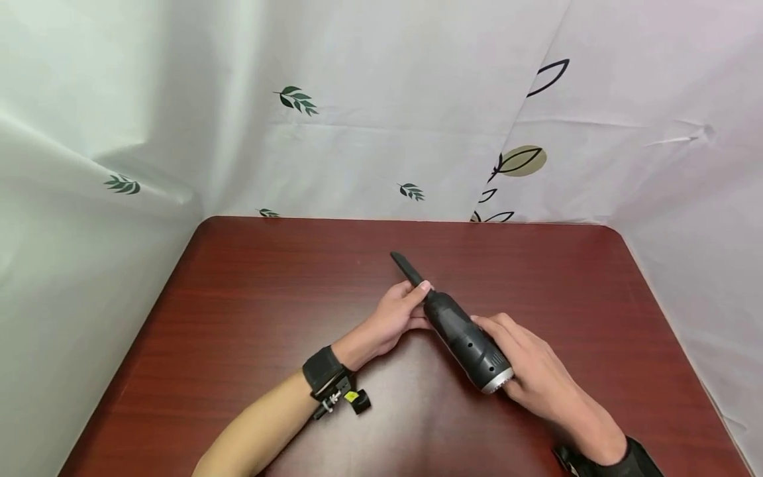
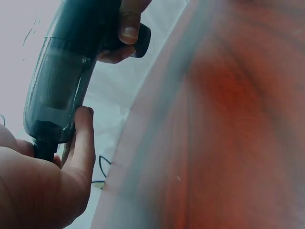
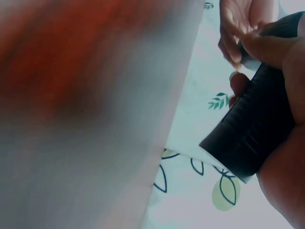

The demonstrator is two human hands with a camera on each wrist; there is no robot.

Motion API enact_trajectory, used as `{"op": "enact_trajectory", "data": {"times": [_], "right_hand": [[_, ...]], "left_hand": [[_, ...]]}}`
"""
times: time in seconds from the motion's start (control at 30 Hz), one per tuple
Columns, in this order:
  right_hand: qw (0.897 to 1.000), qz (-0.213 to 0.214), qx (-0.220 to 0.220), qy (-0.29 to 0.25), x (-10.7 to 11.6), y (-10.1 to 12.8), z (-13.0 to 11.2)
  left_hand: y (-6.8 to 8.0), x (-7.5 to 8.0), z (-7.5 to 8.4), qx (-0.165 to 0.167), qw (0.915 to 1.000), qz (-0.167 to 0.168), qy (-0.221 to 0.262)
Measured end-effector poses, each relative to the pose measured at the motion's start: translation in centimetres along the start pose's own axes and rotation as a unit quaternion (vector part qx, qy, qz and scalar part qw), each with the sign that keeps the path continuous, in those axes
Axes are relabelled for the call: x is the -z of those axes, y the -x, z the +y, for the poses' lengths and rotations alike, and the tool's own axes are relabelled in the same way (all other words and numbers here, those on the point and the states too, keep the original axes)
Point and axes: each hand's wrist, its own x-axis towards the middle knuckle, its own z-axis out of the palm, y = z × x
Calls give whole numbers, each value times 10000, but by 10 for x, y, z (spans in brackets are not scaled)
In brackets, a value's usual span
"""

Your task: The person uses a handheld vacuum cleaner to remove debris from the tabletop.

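Note:
A black handheld vacuum cleaner (image 1: 463, 341) is held slantwise above the table, its silver-rimmed end toward the lower right. From its front end a slim black crevice nozzle (image 1: 406, 267) points up and left. My left hand (image 1: 396, 315) pinches the nozzle's base, thumb on top. In the left wrist view the see-through dust cup (image 2: 59, 90) sits just beyond those fingers, with a pleated filter visible inside. My right hand (image 1: 533, 364) grips the vacuum's handle (image 3: 252, 129), which the right wrist view shows as a thick black grip; the head view mostly hides it.
The reddish-brown wooden table (image 1: 250, 285) has rounded far corners. White curtains (image 1: 369, 152) with leaf prints hang behind it and along both sides. A black strap with a small camera mount (image 1: 328, 377) is on the left wrist, and another black strap (image 1: 632, 460) on the right.

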Motion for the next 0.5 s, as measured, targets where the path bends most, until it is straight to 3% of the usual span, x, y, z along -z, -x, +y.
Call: {"op": "enact_trajectory", "data": {"times": [0.27,0.5], "right_hand": [[9982,-61,76,-599,-6,-25,-6],[9920,76,558,-1131,-13,-45,-8]], "left_hand": [[21,20,6,-452,9983,329,144],[31,41,15,-857,9926,792,343]]}}
